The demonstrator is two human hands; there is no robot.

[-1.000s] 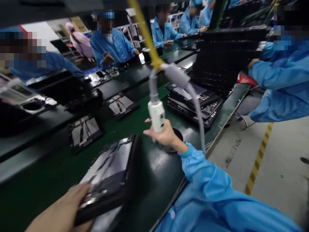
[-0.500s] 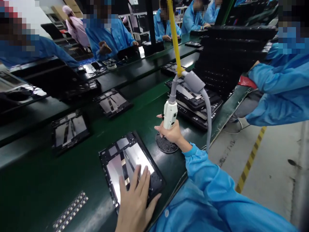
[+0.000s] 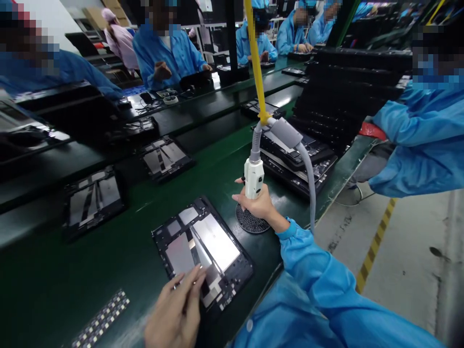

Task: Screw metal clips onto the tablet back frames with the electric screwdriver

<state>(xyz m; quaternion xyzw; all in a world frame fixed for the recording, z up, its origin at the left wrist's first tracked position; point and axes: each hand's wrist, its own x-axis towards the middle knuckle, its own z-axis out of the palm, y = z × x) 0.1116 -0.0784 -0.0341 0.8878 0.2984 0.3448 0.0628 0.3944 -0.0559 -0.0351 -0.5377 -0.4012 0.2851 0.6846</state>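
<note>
My right hand is closed around a white electric screwdriver, held upright and pointing down. The screwdriver hangs from a yellow strap, with a grey cable at its top. Below my right hand is a round dark dish with a gridded surface. An opened tablet, its silver battery plates and black frame exposed, lies on the green bench in front of me. Over its lower left side is my left hand, fingers bent and drawn together. Whatever its fingertips hold, if anything, is hidden.
More opened tablets lie to the left and farther back. Beyond the screwdriver stands a stack of tablets. A strip of small light squares rests at lower left. Co-workers in blue sit around; a sleeve is at right.
My left hand has moved left from lying flat on the tablet, and its fingers have curled together. My right hand stays around the screwdriver above the dish. Tablets at left have shifted slightly leftward.
</note>
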